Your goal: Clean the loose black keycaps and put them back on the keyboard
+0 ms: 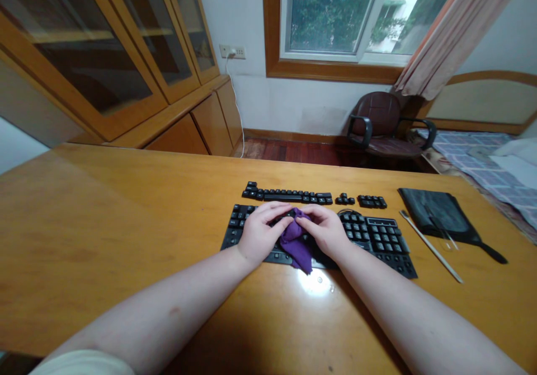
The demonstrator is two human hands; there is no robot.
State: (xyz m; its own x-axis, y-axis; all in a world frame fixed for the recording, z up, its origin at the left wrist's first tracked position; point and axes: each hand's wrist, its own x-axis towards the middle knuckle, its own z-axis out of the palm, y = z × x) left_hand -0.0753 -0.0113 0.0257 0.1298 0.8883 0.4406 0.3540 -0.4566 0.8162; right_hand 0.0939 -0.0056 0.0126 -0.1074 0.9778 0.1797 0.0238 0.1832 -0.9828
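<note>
A purple cloth (297,247) is bunched between my two hands, above the middle of a black keyboard (381,239). My left hand (265,230) pinches the cloth from the left with thumb and fingers. From the right, my right hand (328,230) pinches the same cloth, its fingertips close to the left ones. One end of the cloth hangs down over the keyboard's front edge. Whether something small is wrapped inside the cloth is hidden. Loose black keycaps (289,196) lie in a row behind the keyboard, with smaller groups of keycaps (371,202) farther right.
On the right of the wooden desk (126,224) lie a black pouch (440,212), a thin wire tool (440,230) on it, and a slim pale brush (432,247). Beyond the desk are a chair (381,120), a bed (482,151) and a glass-fronted cabinet (161,95).
</note>
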